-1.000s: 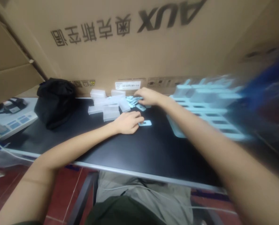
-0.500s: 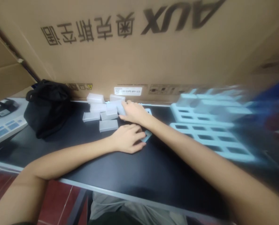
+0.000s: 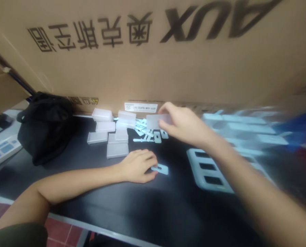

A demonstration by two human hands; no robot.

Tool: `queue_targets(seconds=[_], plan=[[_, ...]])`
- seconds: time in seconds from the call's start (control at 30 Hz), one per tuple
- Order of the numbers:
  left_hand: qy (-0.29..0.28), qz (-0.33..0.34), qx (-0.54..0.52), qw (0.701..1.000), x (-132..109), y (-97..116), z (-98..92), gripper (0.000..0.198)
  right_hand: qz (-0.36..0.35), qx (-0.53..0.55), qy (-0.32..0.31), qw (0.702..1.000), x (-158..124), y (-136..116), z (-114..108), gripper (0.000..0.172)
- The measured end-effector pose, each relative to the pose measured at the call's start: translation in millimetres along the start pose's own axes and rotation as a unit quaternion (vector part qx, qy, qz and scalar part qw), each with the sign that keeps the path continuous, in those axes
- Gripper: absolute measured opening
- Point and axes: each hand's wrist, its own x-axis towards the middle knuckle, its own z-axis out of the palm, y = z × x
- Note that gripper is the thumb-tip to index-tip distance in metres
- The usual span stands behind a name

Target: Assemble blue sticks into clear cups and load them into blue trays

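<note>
Resting on the black tabletop, my left hand has its fingers curled round one end of a small light-blue plastic piece with a slot in it. My right hand is raised near the cardboard wall and pinches a translucent plastic box by its right end. Below that box lies a pile of small light-blue plastic parts, some flat with holes, some long and thin. Several more translucent boxes stand and lie to the left of the pile.
A large cardboard carton walls off the table's back. At left sit a black bag and a white panel. Light-blue slotted trays are at right, the rear one bearing upright pieces, partly behind my right forearm.
My right hand has lifted a translucent box from the cluster and carried it right, uncovering the small blue parts. My left hand stays on the table with the blue piece. The view has shifted slightly.
</note>
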Motion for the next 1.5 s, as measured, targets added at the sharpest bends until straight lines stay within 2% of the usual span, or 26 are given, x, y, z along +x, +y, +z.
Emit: queue_targets(seconds=[0.1, 0.23, 0.33, 0.4, 0.53, 0.63, 0.8, 0.97, 1.37, 1.5], plan=[[0.002, -0.011, -0.026, 1.0, 1.0, -2.1, 0.5, 0.024, 0.0, 0.059, 0.059, 0.996, -35.3, 13.5, -5.1, 0.026], [0.012, -0.008, -0.044, 0.999, 3.8, -4.5, 2.6, 0.027, 0.023, 0.085, 0.124, 0.988, -90.8, 32.5, 11.0, 0.029], [0.015, 0.008, -0.064, 0.998, 4.4, -6.5, 3.3, 0.028, 0.048, 0.093, 0.143, 0.984, -121.1, 39.2, 18.7, 0.04], [0.017, 0.006, -0.087, 0.996, 4.0, -7.6, 2.6, 0.026, 0.019, 0.084, 0.131, 0.988, -129.8, 36.8, 17.5, 0.035], [0.015, -0.048, -0.126, 0.991, 3.2, -7.6, -0.9, 0.029, -0.081, 0.073, 0.096, 0.989, -126.6, 24.9, 12.6, 0.02], [0.016, -0.068, -0.14, 0.988, 3.3, -6.6, -2.4, 0.036, -0.115, 0.078, 0.101, 0.985, -121.8, 19.0, 19.0, 0.023], [0.019, -0.062, -0.158, 0.985, 4.5, -6.6, -2.7, 0.038, -0.146, 0.064, 0.099, 0.982, -122.4, 16.6, 42.4, 0.029], [0.002, -0.079, -0.167, 0.983, 6.5, -8.0, -3.4, 0.038, -0.148, 0.04, 0.099, 0.983, -126.1, 19.4, 52.3, 0.031], [0.002, -0.073, -0.159, 0.985, 8.6, -7.8, -2.4, 0.034, -0.144, 0.037, 0.081, 0.986, -128.2, 17.7, 50.6, 0.041], [0.005, -0.072, -0.158, 0.985, 8.5, -6.6, -2.8, 0.034, -0.137, 0.019, 0.068, 0.988, -129.3, 14.5, 49.7, 0.038]])
